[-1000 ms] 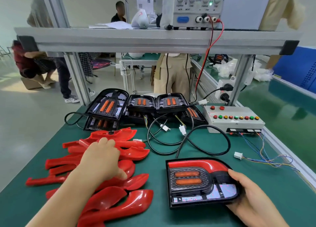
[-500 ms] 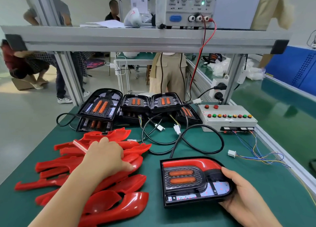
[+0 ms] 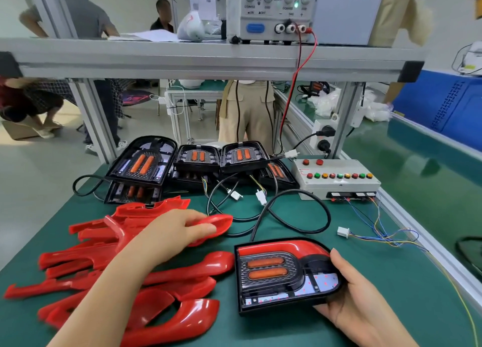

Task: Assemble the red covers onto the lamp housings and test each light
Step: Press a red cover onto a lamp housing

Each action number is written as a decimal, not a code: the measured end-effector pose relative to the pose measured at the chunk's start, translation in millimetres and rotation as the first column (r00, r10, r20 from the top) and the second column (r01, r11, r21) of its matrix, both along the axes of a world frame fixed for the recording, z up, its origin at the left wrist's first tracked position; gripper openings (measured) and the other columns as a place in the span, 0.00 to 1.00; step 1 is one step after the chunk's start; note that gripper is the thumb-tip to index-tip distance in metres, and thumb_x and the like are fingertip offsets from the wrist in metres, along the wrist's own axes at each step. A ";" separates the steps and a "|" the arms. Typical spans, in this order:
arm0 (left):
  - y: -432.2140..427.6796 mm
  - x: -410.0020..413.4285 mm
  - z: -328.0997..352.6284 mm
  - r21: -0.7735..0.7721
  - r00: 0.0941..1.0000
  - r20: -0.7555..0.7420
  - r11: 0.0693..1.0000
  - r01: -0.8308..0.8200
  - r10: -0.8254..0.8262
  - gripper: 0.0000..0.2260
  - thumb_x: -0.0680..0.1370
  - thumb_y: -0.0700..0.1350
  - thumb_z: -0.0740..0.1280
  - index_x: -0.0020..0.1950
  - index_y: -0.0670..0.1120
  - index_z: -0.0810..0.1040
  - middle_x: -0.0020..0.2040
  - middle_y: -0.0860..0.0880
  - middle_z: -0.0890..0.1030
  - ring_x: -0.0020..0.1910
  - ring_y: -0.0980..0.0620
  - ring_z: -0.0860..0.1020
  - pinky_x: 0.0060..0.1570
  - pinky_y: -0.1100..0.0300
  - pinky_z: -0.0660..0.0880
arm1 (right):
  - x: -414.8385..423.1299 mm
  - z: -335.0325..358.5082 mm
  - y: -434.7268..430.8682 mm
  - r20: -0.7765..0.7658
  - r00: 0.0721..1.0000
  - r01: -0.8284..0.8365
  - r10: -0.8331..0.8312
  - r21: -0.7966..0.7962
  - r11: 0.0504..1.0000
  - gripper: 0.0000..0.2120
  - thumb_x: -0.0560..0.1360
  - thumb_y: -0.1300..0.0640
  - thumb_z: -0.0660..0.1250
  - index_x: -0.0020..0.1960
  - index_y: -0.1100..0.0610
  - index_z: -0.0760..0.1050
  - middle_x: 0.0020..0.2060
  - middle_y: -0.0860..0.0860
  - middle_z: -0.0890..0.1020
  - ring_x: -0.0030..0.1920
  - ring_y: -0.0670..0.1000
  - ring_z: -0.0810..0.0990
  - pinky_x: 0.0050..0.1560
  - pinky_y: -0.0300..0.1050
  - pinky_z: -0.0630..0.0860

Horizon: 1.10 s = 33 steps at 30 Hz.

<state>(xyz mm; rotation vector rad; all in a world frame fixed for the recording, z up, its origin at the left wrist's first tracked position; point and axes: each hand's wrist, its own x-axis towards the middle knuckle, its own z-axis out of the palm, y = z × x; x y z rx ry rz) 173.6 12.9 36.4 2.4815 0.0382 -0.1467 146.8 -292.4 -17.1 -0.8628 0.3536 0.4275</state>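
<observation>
I see glossy red covers (image 3: 187,268) on dark green desk (image 3: 273,331); housing (image 3: 271,271) black, two orange lenses in honeycomb mesh, red strip on top; control box (image 3: 336,183) pale grey, red/green/yellow buttons

Factory assembly line: green-matted workbench (image 3: 287,328), bench power supply (image 3: 271,12).

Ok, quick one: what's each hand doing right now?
Left hand: fingers curled round a red cover from the pile.
Right hand: holding the lamp housing by its right edge.
</observation>
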 end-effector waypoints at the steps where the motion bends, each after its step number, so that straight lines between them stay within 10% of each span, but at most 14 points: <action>1: -3.3 1.3 3.3 -0.041 0.999 0.044 0.999 0.009 -0.007 0.09 0.76 0.57 0.67 0.54 0.59 0.80 0.50 0.60 0.82 0.54 0.57 0.79 0.57 0.59 0.72 | -0.2 -0.9 -0.1 0.004 1.000 0.004 -0.004 0.004 1.000 0.20 0.76 0.51 0.62 0.40 0.65 0.85 0.47 0.64 0.85 0.39 0.61 0.86 0.31 0.55 0.81; 5: -31.6 7.9 11.0 -0.062 0.973 0.229 0.998 0.026 -0.011 0.18 0.81 0.53 0.59 0.70 0.51 0.73 0.64 0.54 0.76 0.66 0.55 0.72 0.65 0.61 0.64 | 0.2 -4.8 -1.3 0.014 1.000 0.023 -0.023 0.043 0.999 0.22 0.79 0.53 0.58 0.40 0.64 0.85 0.46 0.63 0.85 0.39 0.60 0.86 0.30 0.53 0.81; 9: -90.8 -13.6 10.4 0.029 0.891 0.415 0.981 0.192 -0.186 0.21 0.79 0.55 0.62 0.71 0.50 0.71 0.49 0.52 0.75 0.56 0.52 0.73 0.57 0.61 0.66 | -0.6 -7.6 0.6 0.008 1.000 0.005 -0.006 0.089 0.996 0.25 0.80 0.51 0.55 0.45 0.65 0.85 0.50 0.64 0.84 0.41 0.61 0.86 0.31 0.53 0.81; 13: -134.8 -44.5 -13.2 0.225 0.845 0.428 0.943 0.245 -0.322 0.25 0.79 0.59 0.60 0.74 0.53 0.65 0.60 0.52 0.73 0.62 0.54 0.68 0.63 0.64 0.61 | -2.8 -8.3 0.7 0.016 1.000 -0.020 0.017 0.176 0.984 0.30 0.79 0.45 0.53 0.46 0.67 0.84 0.49 0.64 0.84 0.42 0.61 0.85 0.32 0.53 0.81; 18: -148.0 -63.3 -31.8 0.307 0.794 0.502 0.929 0.209 -0.344 0.20 0.65 0.57 0.69 0.53 0.48 0.84 0.38 0.54 0.78 0.36 0.54 0.78 0.36 0.67 0.76 | -4.8 -14.3 0.2 0.024 1.000 -0.006 0.005 0.057 0.998 0.30 0.77 0.42 0.55 0.51 0.67 0.83 0.55 0.66 0.82 0.46 0.61 0.85 0.37 0.53 0.82; 33: -166.2 -73.1 -41.5 0.331 0.811 0.539 0.942 0.044 -0.228 0.21 0.53 0.54 0.83 0.42 0.49 0.86 0.32 0.54 0.75 0.30 0.57 0.76 0.31 0.70 0.74 | -14.8 -12.7 2.5 0.056 0.998 0.002 0.000 -0.031 1.000 0.29 0.72 0.41 0.61 0.62 0.63 0.76 0.53 0.63 0.83 0.46 0.58 0.85 0.40 0.51 0.82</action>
